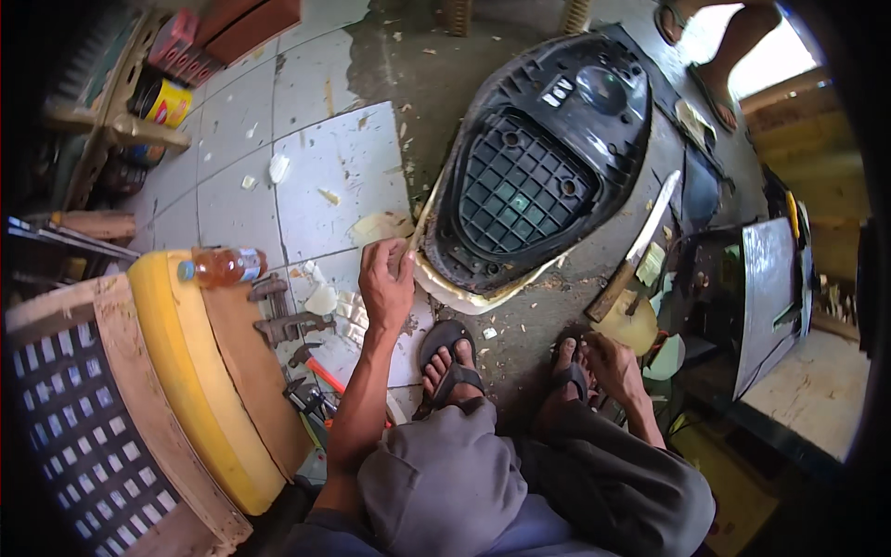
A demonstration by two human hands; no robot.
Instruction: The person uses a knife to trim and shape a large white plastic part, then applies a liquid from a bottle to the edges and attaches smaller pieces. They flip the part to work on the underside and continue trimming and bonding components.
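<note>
A black plastic seat base with a grid panel lies on the floor, cream foam showing around its lower rim. My left hand pinches the foam's edge at the seat's lower left. My right hand is beside my right knee, fingers curled; what they hold, if anything, I cannot make out. A long blade with a wooden handle lies right of the seat. My sandalled feet stand just below it.
At left are a wooden piece with yellow foam, a drink bottle, metal clamps and tools. Shelving lines the upper left. At right stands a dark box with a metal panel. Another person's sandalled feet are at top right, by foam scraps.
</note>
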